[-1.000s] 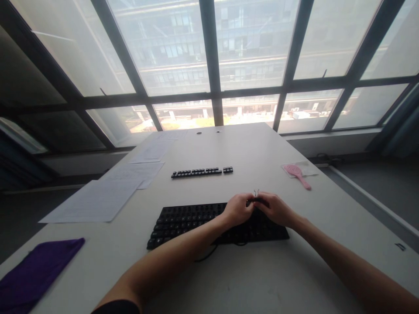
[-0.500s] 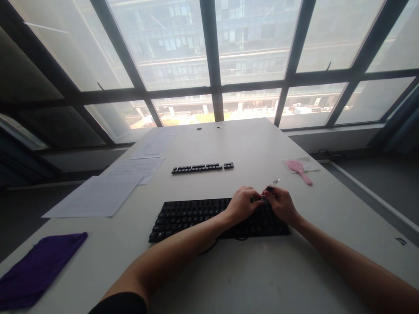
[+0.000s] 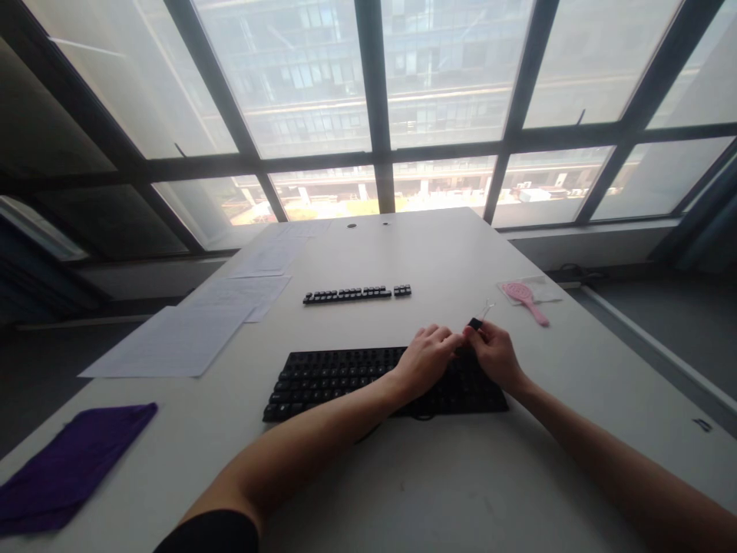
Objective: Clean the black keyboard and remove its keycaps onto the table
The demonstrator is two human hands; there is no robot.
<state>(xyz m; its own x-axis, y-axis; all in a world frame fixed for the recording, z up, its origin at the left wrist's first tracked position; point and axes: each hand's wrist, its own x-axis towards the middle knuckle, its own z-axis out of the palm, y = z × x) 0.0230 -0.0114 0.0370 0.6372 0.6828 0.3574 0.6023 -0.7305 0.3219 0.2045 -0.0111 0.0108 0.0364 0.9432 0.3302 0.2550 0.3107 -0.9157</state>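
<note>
A black keyboard (image 3: 334, 384) lies in front of me, its right part partly covered by my hands. My right hand (image 3: 496, 355) is closed on a keycap puller (image 3: 475, 323), a small black piece with thin wire loops sticking up and away. Over the keyboard's upper right part, my left hand (image 3: 427, 357) has its fingers bent together, tips meeting the right hand's thumb. What lies between those fingertips is hidden. Beyond the keyboard, black keycaps (image 3: 351, 295) are lined up in two rows, with a small separate group at their right end.
White paper sheets (image 3: 166, 342) lie along the table's left side. A folded purple cloth (image 3: 74, 465) is at the near left. At right, a pink hairbrush (image 3: 527, 299) rests on a clear plastic bag. A small dark object (image 3: 702, 424) sits near the right edge. Windows stand behind the table.
My left fingers have shifted up and closed against the right hand's thumb. The puller has tilted up slightly, and its black part shows more.
</note>
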